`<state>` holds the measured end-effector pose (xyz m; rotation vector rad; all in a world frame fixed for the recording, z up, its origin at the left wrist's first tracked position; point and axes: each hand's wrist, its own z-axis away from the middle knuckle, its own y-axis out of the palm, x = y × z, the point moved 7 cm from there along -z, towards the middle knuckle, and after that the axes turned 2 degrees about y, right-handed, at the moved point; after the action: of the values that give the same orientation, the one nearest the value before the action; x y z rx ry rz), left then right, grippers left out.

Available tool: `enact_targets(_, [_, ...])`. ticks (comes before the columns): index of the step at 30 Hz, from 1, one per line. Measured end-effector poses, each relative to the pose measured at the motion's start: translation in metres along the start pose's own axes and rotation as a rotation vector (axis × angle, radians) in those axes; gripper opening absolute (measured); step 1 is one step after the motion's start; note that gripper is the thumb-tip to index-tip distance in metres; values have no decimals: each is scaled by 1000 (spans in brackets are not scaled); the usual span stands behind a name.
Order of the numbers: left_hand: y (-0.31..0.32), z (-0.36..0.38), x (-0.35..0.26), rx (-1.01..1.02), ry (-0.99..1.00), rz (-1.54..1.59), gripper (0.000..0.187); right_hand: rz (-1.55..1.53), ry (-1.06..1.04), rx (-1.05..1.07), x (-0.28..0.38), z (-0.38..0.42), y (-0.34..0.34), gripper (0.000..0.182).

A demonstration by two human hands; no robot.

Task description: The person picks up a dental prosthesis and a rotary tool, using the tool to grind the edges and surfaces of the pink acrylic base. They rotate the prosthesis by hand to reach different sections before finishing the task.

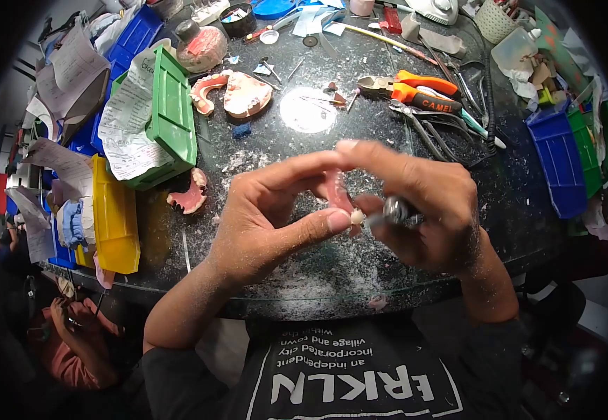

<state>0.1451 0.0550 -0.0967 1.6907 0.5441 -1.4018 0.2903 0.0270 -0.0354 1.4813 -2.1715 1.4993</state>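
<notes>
On your left side stands the green bin [176,115], with written paper sheets [130,115] lying in it and over its side. Nearer to you is the yellow bin [117,217], tilted, and beside its inner wall is a blue dental model [73,224]. Behind the green bin you have a blue bin [136,33], and at the far right there is another blue tray [558,166] with a green one just beside it. A round dark dish [238,21] at the far side contains small pieces, which are too small to tell. The black table [248,287] is covered in many places with white powder, and a bright round light falls on its middle. On it lie a pink model [248,94], orange-handled pliers [412,91] and, near the yellow bin, a pink plate with teeth [189,192]. Your left hand [258,213] is closed on the pink denture piece [337,190], its thumb and fingers pinching it above the table, in front of your chest. Your right hand [433,203] is wrapped around a metal handpiece [396,210], whose tip is close to the piece; whether they touch, I cannot tell. At lower left, another person [80,346] sits apart.
</notes>
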Motion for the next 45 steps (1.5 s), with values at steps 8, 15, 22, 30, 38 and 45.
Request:
enact_targets(8, [-2,3,-2,-98,139,106,29,204,126,19,-7,2,3,52])
enact_targets(15, [0,5,-6,-73,233,68,27,240,197,28,-7,5,3,56])
enact_targets(22, [-1,6,-6,-76,275,62,25,271,194,43,-5,6,6,57])
enact_targets(30, [-2,8,-8,-84,345,22,24,273,195,33,-4,5,6,58])
enact_targets(38, [-1,9,-10,-92,381,-28,23,270,190,38,-4,5,6,58])
enact_targets(45, [-1,10,-12,-139,373,-15,28,272,185,33,-4,5,7,57])
